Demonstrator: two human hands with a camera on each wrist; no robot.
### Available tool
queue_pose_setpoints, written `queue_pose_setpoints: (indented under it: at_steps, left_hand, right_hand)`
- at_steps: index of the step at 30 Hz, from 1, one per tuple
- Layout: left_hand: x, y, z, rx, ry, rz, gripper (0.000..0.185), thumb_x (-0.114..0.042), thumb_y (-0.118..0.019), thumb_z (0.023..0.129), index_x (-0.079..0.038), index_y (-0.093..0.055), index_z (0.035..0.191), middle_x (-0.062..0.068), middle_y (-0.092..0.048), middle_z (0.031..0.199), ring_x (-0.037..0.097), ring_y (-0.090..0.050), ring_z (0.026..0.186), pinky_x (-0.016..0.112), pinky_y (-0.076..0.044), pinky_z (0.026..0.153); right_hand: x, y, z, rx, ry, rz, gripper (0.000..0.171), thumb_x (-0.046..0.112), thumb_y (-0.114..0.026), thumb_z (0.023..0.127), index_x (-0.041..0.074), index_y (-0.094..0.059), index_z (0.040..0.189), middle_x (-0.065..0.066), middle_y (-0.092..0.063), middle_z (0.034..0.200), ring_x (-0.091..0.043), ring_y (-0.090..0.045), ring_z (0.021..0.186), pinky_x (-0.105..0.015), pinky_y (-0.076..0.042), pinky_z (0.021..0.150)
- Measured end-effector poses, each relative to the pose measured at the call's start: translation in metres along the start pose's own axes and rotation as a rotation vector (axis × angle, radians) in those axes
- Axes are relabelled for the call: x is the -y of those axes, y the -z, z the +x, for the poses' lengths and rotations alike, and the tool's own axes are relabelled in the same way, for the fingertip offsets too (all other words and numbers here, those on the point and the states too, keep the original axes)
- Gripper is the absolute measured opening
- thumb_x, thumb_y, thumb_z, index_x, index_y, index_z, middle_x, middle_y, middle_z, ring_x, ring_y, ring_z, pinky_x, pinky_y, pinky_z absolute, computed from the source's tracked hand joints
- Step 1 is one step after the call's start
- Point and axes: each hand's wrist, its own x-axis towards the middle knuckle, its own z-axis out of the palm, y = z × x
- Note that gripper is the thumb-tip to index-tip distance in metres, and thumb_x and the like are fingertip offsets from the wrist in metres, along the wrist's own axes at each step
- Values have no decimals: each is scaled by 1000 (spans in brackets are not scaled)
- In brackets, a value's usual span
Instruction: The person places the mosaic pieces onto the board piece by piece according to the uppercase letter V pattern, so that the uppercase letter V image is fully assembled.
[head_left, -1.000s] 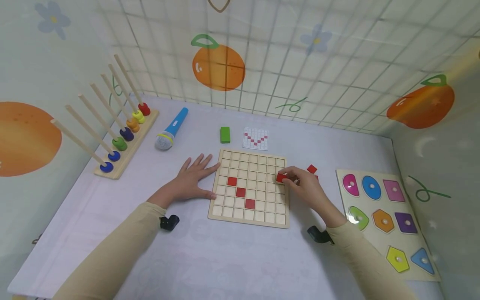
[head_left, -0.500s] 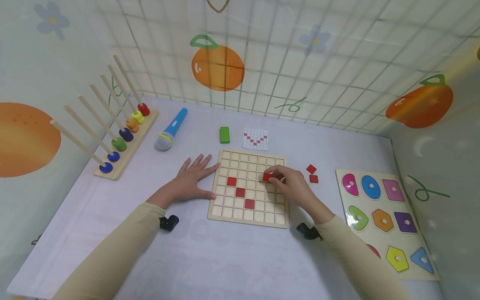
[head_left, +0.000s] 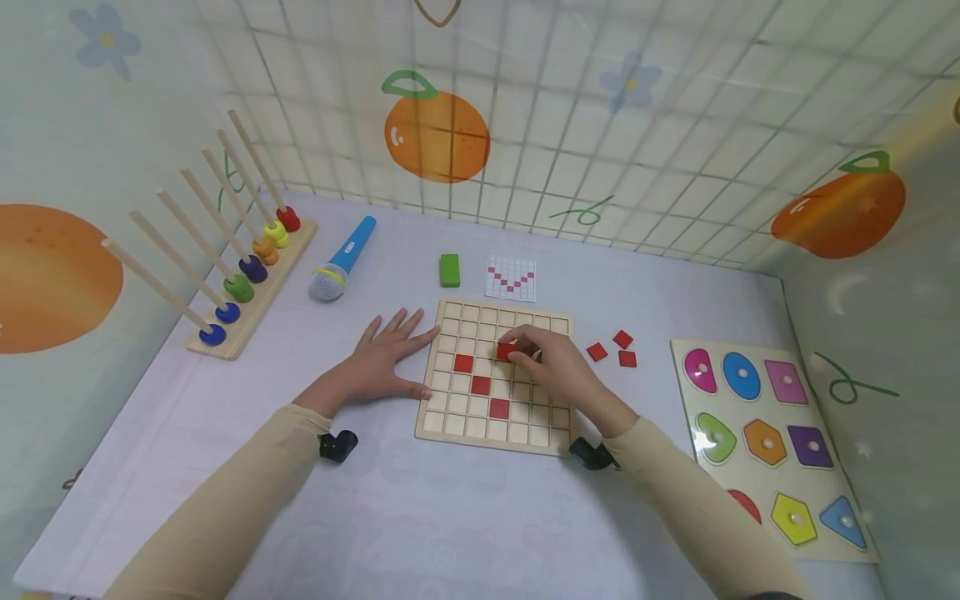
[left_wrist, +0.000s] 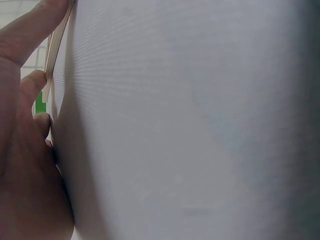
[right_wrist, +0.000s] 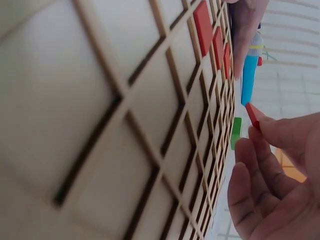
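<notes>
My right hand (head_left: pixel 555 367) pinches a red square tile (right_wrist: pixel 253 115) between thumb and fingertips, over the middle of the wooden grid board (head_left: pixel 495 444). In the right wrist view the held tile is tilted, raised off the grid. Three red tiles (head_left: pixel 481 385) sit in cells of the board, running diagonally down to the right. My left hand (head_left: pixel 378 362) lies spread on the cloth, its thumb and index fingertips at the board's left edge. The left wrist view shows those fingers (left_wrist: pixel 35 32) straight beside the board's side.
Three loose red tiles (head_left: pixel 597 352) lie right of the board. Behind it are a green block (head_left: pixel 450 271) and a pattern card (head_left: pixel 511 289). A toy microphone (head_left: pixel 345 258) and peg stacker (head_left: pixel 247 333) stand left, a shape puzzle (head_left: pixel 738 500) right.
My right hand has carried the red tile leftward from the board's right edge to over its middle, uncovering the loose tiles. The left hand has stayed put.
</notes>
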Motion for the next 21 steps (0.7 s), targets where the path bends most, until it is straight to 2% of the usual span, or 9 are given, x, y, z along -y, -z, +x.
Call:
queue_pose_setpoints:
  at_steps: [10, 21]
  left_hand:
    - [-1, 0, 2, 3, 5, 11, 107, -67, -76, 78, -28, -25, 163, 7, -3, 172, 31, 9, 157, 54, 12, 123]
    - [0, -1, 1, 3, 1, 1, 106, -67, -76, 78, -27, -26, 163, 7, -4, 172, 32, 8, 157, 55, 11, 123]
  right_hand:
    - [11, -15, 17, 21, 43, 4, 20, 17, -70, 98, 20, -71, 118, 6, -71, 95, -12, -64, 85, -31, -55, 77]
    - [21, -32, 37, 44, 14, 30, 20, 23, -70, 98, 26, -70, 118, 8, -69, 94, -12, -62, 87, -30, -55, 81]
